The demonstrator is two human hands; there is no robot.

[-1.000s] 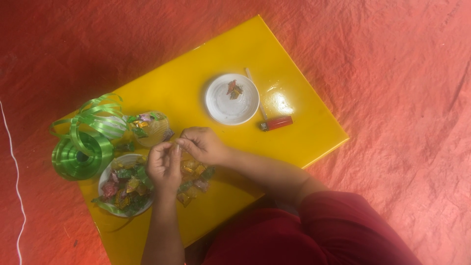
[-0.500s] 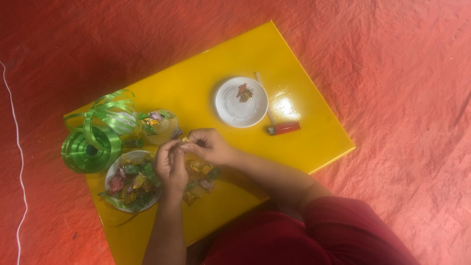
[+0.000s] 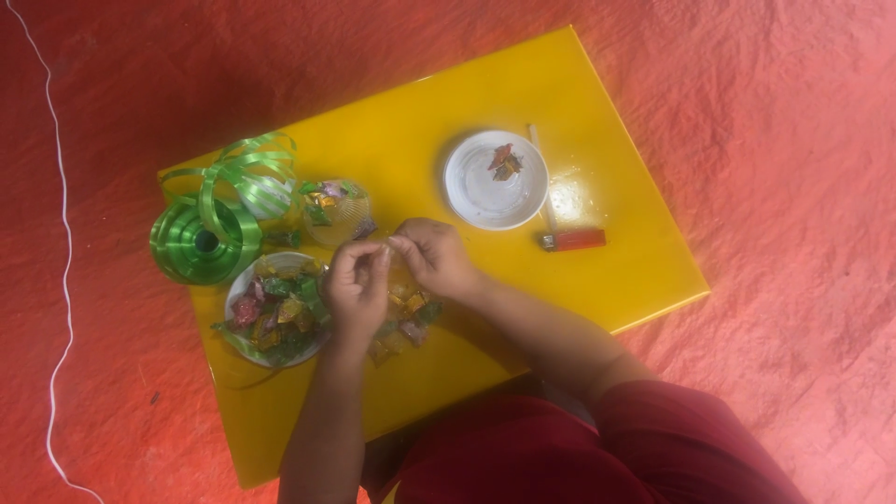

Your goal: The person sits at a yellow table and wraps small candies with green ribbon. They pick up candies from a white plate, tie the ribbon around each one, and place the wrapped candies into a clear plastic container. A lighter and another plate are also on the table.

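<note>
On a red cloth (image 3: 765,121) spread over the floor stands a low yellow desk (image 3: 420,112), glossy enough to throw a white glare near its 3 o'clock edge. A thin white cord (image 3: 62,243) runs down the cloth at 9 o'clock.

At the desk's middle, both hands meet over a small clear bag (image 3: 401,308) of wrapped sweets. The bag lies on the desk just below the fingertips, toward 6 o'clock from them; its wrappers show orange, gold and green through the film. The left hand (image 3: 359,294) and right hand (image 3: 437,259) pinch the bag's top between them, fingers (image 3: 373,257) bent and nearly touching at about the centre of the desk. What exactly sits between the fingertips is too small to tell.

Toward 9 o'clock of the hands, a white plate (image 3: 245,291) holds a heap of sweets (image 3: 275,313) in green, red and gold wrappers. At 10 o'clock lies a green ribbon roll (image 3: 201,243) with loose curls (image 3: 247,163) trailing up from it. Just beside the curls, at 11 o'clock of the hands, sits another filled clear bag (image 3: 334,210).

At 1 o'clock a second white plate (image 3: 471,191) carries 1 or 2 sweets (image 3: 504,161). A red lighter (image 3: 572,240) lies at 3 o'clock, with a pale stick (image 3: 539,173) just above it.
</note>
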